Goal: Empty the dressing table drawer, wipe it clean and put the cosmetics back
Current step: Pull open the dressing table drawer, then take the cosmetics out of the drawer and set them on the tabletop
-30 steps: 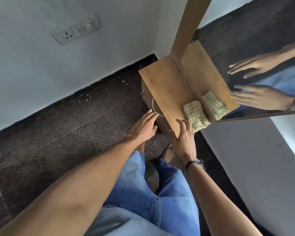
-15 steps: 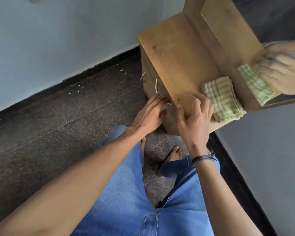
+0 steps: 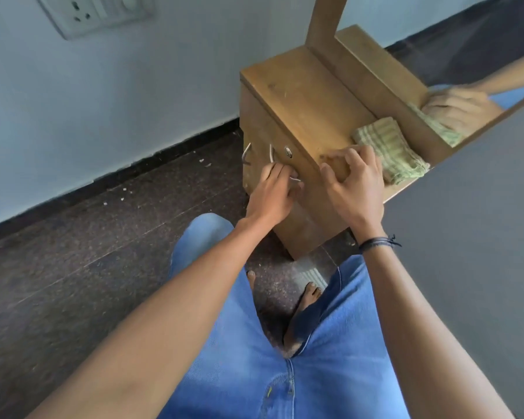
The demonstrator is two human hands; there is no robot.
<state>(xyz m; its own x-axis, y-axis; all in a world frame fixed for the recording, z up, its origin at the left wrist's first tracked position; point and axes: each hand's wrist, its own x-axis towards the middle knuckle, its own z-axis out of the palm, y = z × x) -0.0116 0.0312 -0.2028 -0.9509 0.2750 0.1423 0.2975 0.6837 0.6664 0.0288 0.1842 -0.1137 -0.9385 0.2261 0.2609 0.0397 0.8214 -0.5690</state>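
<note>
Opening step, I judge: nothing is emptied yet. The left hand [image 3: 273, 192] curls its fingers round the curved metal drawer handle [image 3: 271, 154]. The right hand [image 3: 354, 179] clamps bent fingers on the wooden bench [image 3: 300, 98] edge. The drawer [image 3: 282, 137] sits shut under both hands, cosmetics unseen. Next comes a straight pull. A soft checked cloth [image 3: 387, 146] lies folded just beyond the right hand.
</note>
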